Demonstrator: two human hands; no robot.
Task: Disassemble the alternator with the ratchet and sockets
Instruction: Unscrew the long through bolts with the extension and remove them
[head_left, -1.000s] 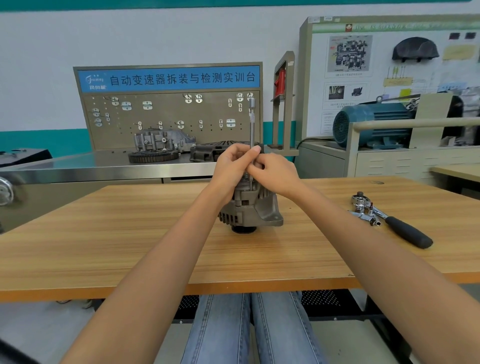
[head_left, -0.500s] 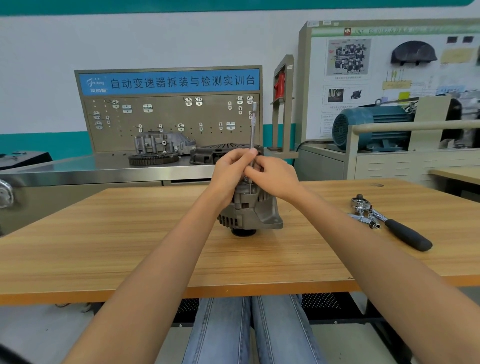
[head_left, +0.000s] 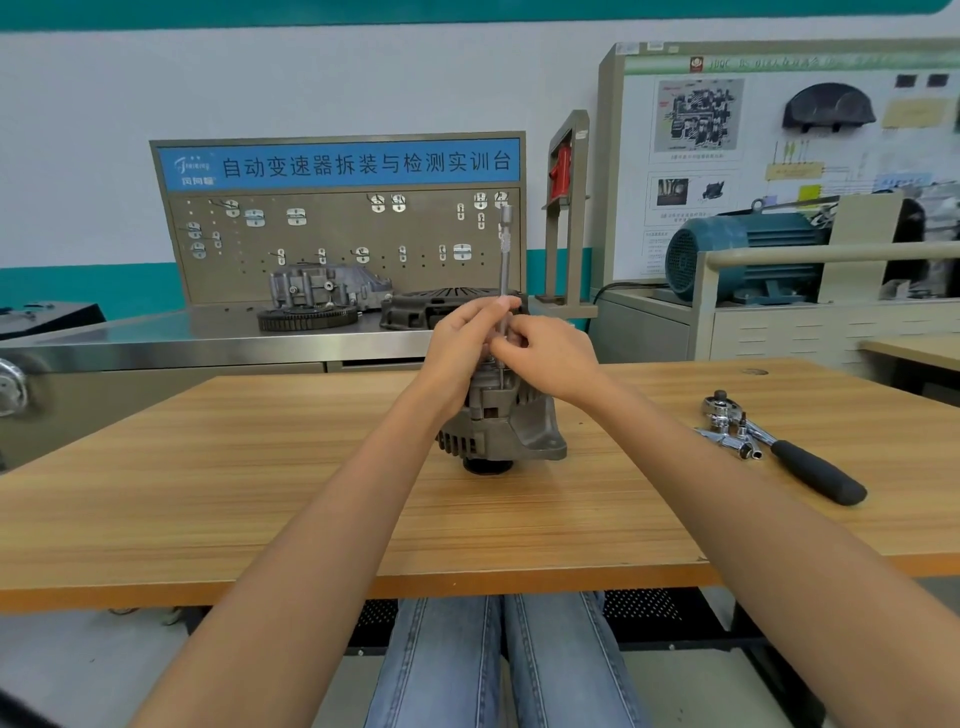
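the grey cast-metal alternator (head_left: 501, 423) stands on its black pulley end near the middle of the light wooden table (head_left: 260, 493), finned housing up. a slim steel extension bar with a socket end (head_left: 505, 260) rises straight up out of its top. the left hand (head_left: 465, 348) curls round the lower part of the bar, thumb and fingers pinching it, and the right hand (head_left: 550, 358) closes in from the other side, fingertips on the same shaft just above the housing; what the bar seats on is hidden behind the knuckles, probably a nut or bolt head. the chrome ratchet with a black rubber handle (head_left: 784, 447) lies well apart on the table's right, loose sockets (head_left: 727, 439) touching its head.

the alternator looks dense and heavy, rigid, with a narrow pulley base that may rock under sideways force. best held by the thick mounting lug or round the housing body, not the thin fins. the smooth bar would slip; its knurled band gives better purchase.
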